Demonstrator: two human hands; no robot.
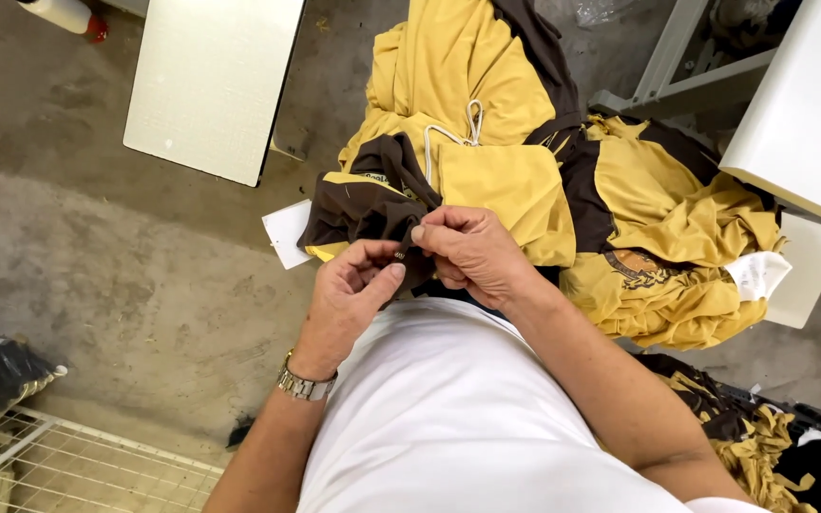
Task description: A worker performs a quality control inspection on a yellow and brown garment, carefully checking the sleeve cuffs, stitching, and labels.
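Nearest the camera is the person's white shirt (448, 418), and just past it both hands meet over a dark brown and yellow garment (372, 204). The left hand (349, 294), with a metal wristwatch (304, 385) on its wrist, has its fingers curled and thumb pressed in, pinching a dark edge of the garment. The right hand (472, 252) pinches the same dark edge from the other side, fingertips touching those of the left. A white drawstring (448, 128) loops over the yellow fabric just beyond. Behind lies a heap of yellow and brown clothes (658, 228) on the concrete floor (97, 237). A wire rack (59, 465) sits at lower left; a white panel (211, 81) stands farther off.
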